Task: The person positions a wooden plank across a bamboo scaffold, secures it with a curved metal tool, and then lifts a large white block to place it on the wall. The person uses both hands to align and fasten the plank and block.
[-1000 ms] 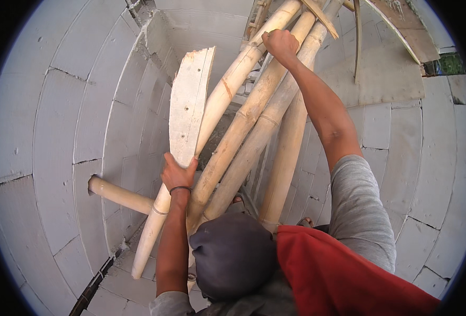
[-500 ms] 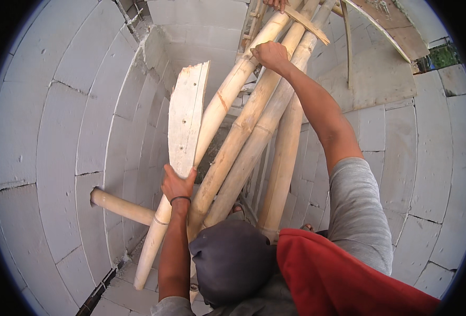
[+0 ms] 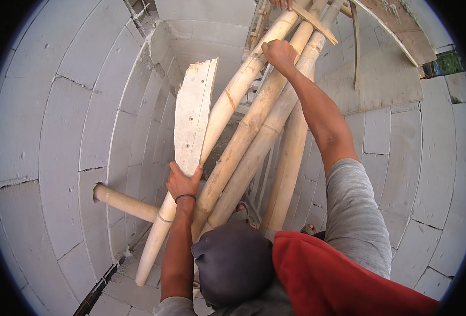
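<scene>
My left hand (image 3: pixel 183 181) is wrapped round the lower, narrow end of a pale wooden board (image 3: pixel 193 113) with nail holes or heads along it. The board stands up beside the leftmost bamboo pole (image 3: pixel 223 108) and partly covers it. My right hand (image 3: pixel 279 54) is closed in a fist over the upper part of the poles, by that same pole; what it grips, if anything, is hidden. Two more long bamboo poles, the middle one (image 3: pixel 246 124) and a greyer one (image 3: pixel 269 126), slope alongside. Near their top, a short wooden slat (image 3: pixel 315 23) lies across the poles.
Another person's hand (image 3: pixel 282 4) is by the slat's upper end. Grey block walls (image 3: pixel 106 105) rise on both sides. A bamboo stub (image 3: pixel 125 201) juts from the left wall. A steeper bamboo pole (image 3: pixel 287 163) stands behind. Dark cloth (image 3: pixel 235 263) and red cloth (image 3: pixel 322 268) fill the lower edge.
The whole view has shifted a little, so the poles, board and both hands sit slightly further right. My hands keep the same closed shapes.
</scene>
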### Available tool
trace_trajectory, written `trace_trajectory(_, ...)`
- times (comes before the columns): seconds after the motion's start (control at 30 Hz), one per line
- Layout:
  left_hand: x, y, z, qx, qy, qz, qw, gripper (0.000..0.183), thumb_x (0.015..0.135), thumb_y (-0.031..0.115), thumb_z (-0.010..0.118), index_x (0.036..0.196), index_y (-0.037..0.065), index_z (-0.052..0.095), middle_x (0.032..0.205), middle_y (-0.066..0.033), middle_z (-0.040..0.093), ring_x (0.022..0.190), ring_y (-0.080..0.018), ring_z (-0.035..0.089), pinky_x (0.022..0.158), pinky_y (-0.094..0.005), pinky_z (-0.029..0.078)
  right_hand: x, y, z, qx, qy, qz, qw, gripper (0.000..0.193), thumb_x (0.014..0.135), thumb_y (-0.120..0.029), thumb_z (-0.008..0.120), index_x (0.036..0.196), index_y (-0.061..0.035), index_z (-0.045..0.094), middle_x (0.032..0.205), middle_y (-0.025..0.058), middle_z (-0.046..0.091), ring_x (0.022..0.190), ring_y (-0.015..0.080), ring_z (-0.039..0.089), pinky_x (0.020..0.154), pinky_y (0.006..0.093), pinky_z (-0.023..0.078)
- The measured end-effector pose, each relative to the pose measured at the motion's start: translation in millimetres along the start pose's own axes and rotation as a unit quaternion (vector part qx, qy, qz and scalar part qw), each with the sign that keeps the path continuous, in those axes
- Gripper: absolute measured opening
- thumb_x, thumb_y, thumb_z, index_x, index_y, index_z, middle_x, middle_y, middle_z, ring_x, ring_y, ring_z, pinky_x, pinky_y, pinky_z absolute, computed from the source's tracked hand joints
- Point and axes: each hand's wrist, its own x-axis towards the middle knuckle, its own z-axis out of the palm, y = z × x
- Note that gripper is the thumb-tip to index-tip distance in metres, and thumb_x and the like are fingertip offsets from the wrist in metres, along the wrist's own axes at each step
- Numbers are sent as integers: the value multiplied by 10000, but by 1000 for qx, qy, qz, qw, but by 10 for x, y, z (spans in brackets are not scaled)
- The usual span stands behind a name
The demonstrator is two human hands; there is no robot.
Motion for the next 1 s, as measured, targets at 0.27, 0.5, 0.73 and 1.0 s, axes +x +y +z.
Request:
trace_trajectory(0.27,120,41,0,-15,-19,-21,999,617,689,446,785,984,22,449,878,-243,646,817,-445,634,707,-525,498,113,39,11,-6,-11,49,999,390,868,-396,566,843,-56,754,757,216,693,728,400,692,711,482,553)
trace_trajectory(0.5,39,12,67,-23,-4,-11,1000,631,682,452,795,991,27,445,836,-233,650,797,-449,633,695,-524,496,79,-20,-49,7,-22,83,996,373,854,-387,584,853,-56,756,765,223,695,740,402,696,715,481,553)
trace_trajectory(0.73,48,8,52,-1,-14,-17,1000,633,686,470,787,989,32,444,800,-243,645,770,-455,633,689,-523,499,-26,-193,-23,7,6,88,996,384,848,-378,584,830,-34,754,765,235,693,743,398,702,717,493,555)
trace_trajectory(1.0,15,105,26,10,-43,-36,998,633,695,467,781,996,26,441,810,-246,643,785,-458,635,691,-529,501,519,443,-935,-4,160,38,986,468,868,-428,561,797,2,731,733,226,687,696,387,683,675,463,542)
